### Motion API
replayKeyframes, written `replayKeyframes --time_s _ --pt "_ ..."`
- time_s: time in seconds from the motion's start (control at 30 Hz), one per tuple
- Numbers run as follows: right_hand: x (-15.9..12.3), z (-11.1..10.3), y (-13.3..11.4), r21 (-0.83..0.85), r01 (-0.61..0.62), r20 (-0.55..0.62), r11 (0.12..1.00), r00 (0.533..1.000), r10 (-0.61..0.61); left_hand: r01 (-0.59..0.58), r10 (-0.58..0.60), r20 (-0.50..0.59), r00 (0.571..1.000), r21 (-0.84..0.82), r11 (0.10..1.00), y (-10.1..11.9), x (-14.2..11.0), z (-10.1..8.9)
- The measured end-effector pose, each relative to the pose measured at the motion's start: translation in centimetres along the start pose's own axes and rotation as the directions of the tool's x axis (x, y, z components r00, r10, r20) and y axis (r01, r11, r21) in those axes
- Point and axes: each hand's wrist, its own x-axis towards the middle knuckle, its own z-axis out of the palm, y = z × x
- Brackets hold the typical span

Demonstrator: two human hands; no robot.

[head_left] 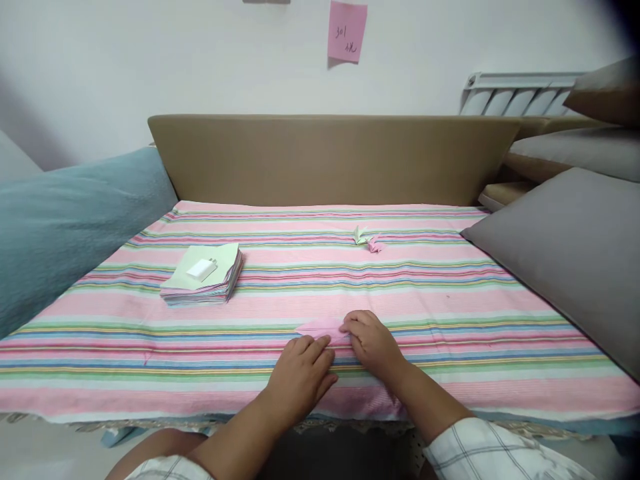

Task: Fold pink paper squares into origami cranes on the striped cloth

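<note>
A folded piece of pink origami paper [320,325], long and pointed at its left end, lies on the striped cloth in front of me. My left hand [303,373] rests with its fingertips on the paper's near edge, the thumb held apart from the fingers. At the paper's right end, my right hand [371,343] is closed, its thumb and fingers pinching the tip. Part of the paper is hidden beneath the fingers. Farther back sit two small folded paper figures, one pale green [359,236] and one pink [375,245].
A stack of square paper [200,293] stands to the left, topped by a white charger plug [202,269]. The striped cloth [125,307] covers the surface. Grey cushions [560,233] line the right, a blue-covered armrest [85,220] the left, and a tan backrest [330,160] the rear.
</note>
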Motion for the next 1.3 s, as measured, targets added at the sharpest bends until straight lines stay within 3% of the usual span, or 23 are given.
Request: replayKeyframes --time_s 0.07,0.2,0.53,0.77,0.97,1.03,1.17,1.3 --pt "0.0 -0.1 0.3 0.002 -0.034 -0.028 0.999 0.999 0.034 0.005 -0.005 0.007 1.0 -0.005 1.0 -0.1 0.0 -0.1" --pt "0.1 -0.2 0.7 0.021 -0.054 0.043 0.998 0.998 0.053 0.01 -0.01 -0.014 1.0 -0.027 1.0 -0.1 0.1 -0.4" --pt "0.3 -1.3 -1.2 0.105 -0.189 0.135 0.976 0.975 0.174 0.099 -0.105 -0.048 0.993 -0.122 0.988 -0.2 0.2 -1.3" --pt "-0.1 -0.7 -2.1 0.246 -0.057 0.181 0.968 0.983 0.012 0.144 -0.154 -0.054 0.987 -0.154 0.978 -0.2 0.3 -1.0" --pt "0.3 -0.5 -1.2 0.221 -0.026 0.023 0.975 1.0 0.021 0.189 -0.196 -0.068 0.978 -0.1 0.977 0.4 0.6 -1.0" --pt "0.5 -0.6 -0.4 0.186 0.032 -0.002 0.982 0.999 -0.032 0.188 -0.195 -0.069 0.978 -0.099 0.977 0.4 0.7 -1.1" --pt "0.5 -0.8 0.5 0.117 0.11 0.081 0.987 0.989 -0.12 0.115 -0.123 -0.062 0.99 -0.119 0.986 -0.3 0.7 -1.2" --pt "0.3 -1.0 0.3 0.096 0.103 0.156 0.99 0.981 -0.118 0.066 -0.072 -0.047 0.996 -0.112 0.991 -1.3 0.7 -0.9"
